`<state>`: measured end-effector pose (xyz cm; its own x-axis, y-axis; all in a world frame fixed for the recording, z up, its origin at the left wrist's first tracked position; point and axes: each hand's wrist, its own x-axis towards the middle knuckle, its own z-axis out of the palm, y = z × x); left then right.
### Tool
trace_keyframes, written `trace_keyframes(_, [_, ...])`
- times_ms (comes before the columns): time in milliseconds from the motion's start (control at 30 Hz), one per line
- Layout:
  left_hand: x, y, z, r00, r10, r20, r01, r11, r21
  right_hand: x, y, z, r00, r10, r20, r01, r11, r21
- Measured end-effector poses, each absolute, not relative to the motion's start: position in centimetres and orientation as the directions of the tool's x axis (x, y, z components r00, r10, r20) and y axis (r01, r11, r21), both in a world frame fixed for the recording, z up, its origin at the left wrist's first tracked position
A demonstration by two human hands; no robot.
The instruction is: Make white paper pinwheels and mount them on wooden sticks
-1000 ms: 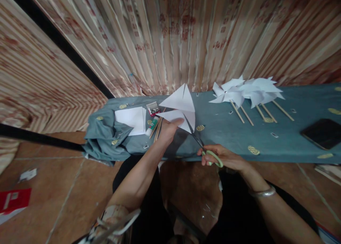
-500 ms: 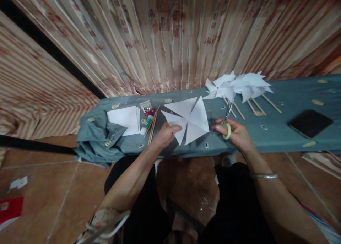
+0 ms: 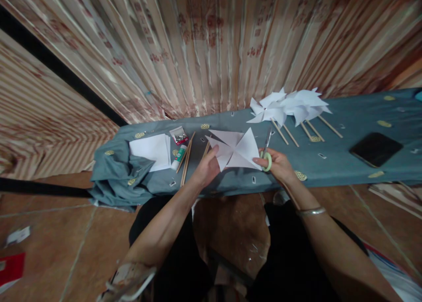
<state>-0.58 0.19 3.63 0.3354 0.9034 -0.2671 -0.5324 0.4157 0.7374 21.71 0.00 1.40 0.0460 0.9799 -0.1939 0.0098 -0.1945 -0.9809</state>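
Observation:
Between my hands is a white paper square (image 3: pixel 242 150) with slits cut from its corners toward the middle. My left hand (image 3: pixel 208 166) is closed on its left side, thumb on top. My right hand (image 3: pixel 278 165) has the green-handled scissors (image 3: pixel 267 154) in it, blades pointing away from me. The thumb of that hand also reaches the paper's right corner. Beyond the scissors lie several finished paper pinwheels (image 3: pixel 268 106) on wooden sticks.
Left on the cloth-covered table (image 3: pixel 224 185) lie a paper stack (image 3: pixel 151 151), a small box of pins (image 3: pixel 178 136), a glue stick (image 3: pixel 178 157) and loose wooden sticks (image 3: pixel 187 161). A dark flat device (image 3: pixel 376 149) lies at the right. A curtain (image 3: pixel 198 51) hangs behind.
My right hand has come left with the scissors to the paper's right corner. The paper has tilted and turned slightly in my left hand.

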Motion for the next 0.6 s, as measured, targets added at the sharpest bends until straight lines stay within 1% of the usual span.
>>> trace_keyframes(133, [-0.3, 0.3, 3.9, 0.312, 0.921, -0.234, -0.583, 0.380, 0.718, 20.3, 0.3, 0.6, 0.178, 0.969, -0.170, -0.062, -0.162, -0.985])
trace_keyframes(233, [0.5, 0.2, 3.6, 0.289, 0.929, -0.232, -0.558, 0.360, 0.748, 19.1, 0.3, 0.3, 0.206, 0.964, -0.167, -0.109, -0.147, -0.983])
trace_keyframes(367, [1.8, -0.1, 2.6, 0.198, 0.943, -0.268, -0.498, 0.332, 0.801, 17.6, 0.2, 0.1, 0.153, 0.977, -0.152, -0.163, -0.126, -0.978])
trace_keyframes(467, [2.4, 0.0, 1.7, 0.077, 0.957, -0.281, -0.483, 0.282, 0.829, 16.9, 0.0, 0.2, 0.105, 0.983, -0.151, -0.136, -0.136, -0.981])
trace_keyframes(533, [2.3, 0.4, 1.3, -0.015, 0.967, -0.254, -0.450, 0.221, 0.865, 16.8, -0.1, 0.3, 0.078, 0.985, -0.156, -0.093, -0.149, -0.984])
trace_keyframes(600, [1.9, 0.9, 1.2, -0.099, 0.975, -0.198, -0.389, 0.145, 0.910, 16.9, -0.4, 0.5, 0.031, 0.986, -0.164, -0.051, -0.162, -0.985])
